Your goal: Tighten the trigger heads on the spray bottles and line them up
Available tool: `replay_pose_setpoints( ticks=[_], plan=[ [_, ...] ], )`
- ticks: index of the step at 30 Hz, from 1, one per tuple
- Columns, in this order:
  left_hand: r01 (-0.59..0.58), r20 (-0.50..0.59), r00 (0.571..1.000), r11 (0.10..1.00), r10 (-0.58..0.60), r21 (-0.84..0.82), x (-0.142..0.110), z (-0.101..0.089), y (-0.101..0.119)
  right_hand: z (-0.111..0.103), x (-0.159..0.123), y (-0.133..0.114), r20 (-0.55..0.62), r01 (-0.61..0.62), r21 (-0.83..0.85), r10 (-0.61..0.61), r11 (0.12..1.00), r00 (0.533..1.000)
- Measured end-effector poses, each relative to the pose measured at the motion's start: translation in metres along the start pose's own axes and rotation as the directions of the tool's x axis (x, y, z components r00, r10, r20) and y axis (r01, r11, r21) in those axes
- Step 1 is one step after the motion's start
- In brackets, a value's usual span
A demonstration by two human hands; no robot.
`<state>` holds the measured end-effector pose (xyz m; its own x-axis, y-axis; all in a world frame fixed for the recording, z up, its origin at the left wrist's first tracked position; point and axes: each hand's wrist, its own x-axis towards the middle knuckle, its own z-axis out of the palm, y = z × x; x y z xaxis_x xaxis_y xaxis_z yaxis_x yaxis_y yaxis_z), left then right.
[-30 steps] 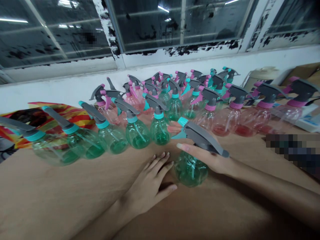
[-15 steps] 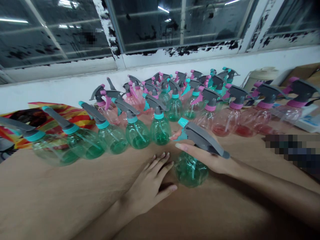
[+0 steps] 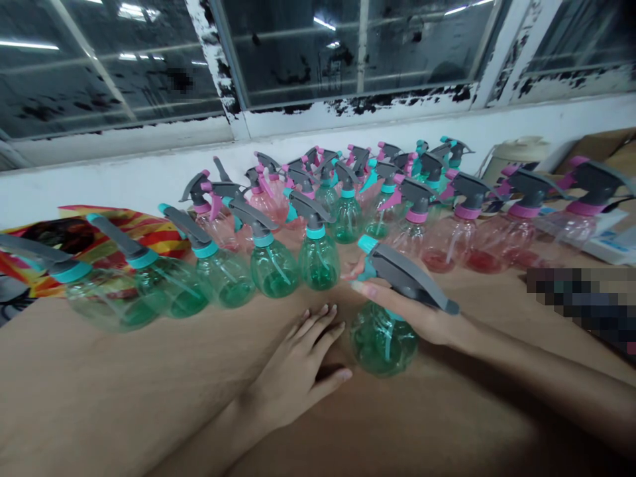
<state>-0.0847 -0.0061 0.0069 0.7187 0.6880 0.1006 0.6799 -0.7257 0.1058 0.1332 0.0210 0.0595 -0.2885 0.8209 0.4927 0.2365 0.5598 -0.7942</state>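
My right hand (image 3: 417, 311) is wrapped round the neck of a green spray bottle (image 3: 383, 341) with a grey trigger head (image 3: 407, 277) and a teal nozzle, standing on the brown table (image 3: 124, 391). A finger rests near the teal trigger. My left hand (image 3: 298, 364) lies flat on the table just left of the bottle, fingers stretched out, holding nothing; its thumb points toward the bottle's base.
A row of green spray bottles (image 3: 271, 265) and pink spray bottles (image 3: 452, 235) stands behind, with several more crowded toward the white wall (image 3: 124, 175) under the windows. A red and yellow striped bag (image 3: 99, 232) lies at the far left. A cream jug (image 3: 519, 152) stands at the back right.
My right hand has shifted on the bottle's neck, fingers closing nearer the trigger, and the bottle has moved slightly to the right. The left hand has stayed flat in place.
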Motion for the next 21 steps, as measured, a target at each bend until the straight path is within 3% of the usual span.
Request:
replay_pose_setpoints(
  ticks=[8, 15, 21],
  plan=[
    [-0.004, 0.013, 1.000, 1.000, 0.004, 0.019, 0.000, 0.000, 0.000, 0.002, 0.002, -0.005, -0.022, 0.069, 0.080, -0.068, 0.994, 0.997],
    [-0.007, -0.008, 1.000, 1.000, 0.007, 0.005, 0.000, 0.002, -0.002, -0.001, 0.000, -0.006, 0.064, 0.020, 0.103, -0.027, 0.995, 0.998],
    [-0.004, 0.005, 1.000, 1.000, 0.004, 0.005, -0.001, 0.002, -0.001, -0.005, 0.004, 0.008, 0.184, 0.055, 0.191, -0.091, 0.980, 0.979]
  ],
)
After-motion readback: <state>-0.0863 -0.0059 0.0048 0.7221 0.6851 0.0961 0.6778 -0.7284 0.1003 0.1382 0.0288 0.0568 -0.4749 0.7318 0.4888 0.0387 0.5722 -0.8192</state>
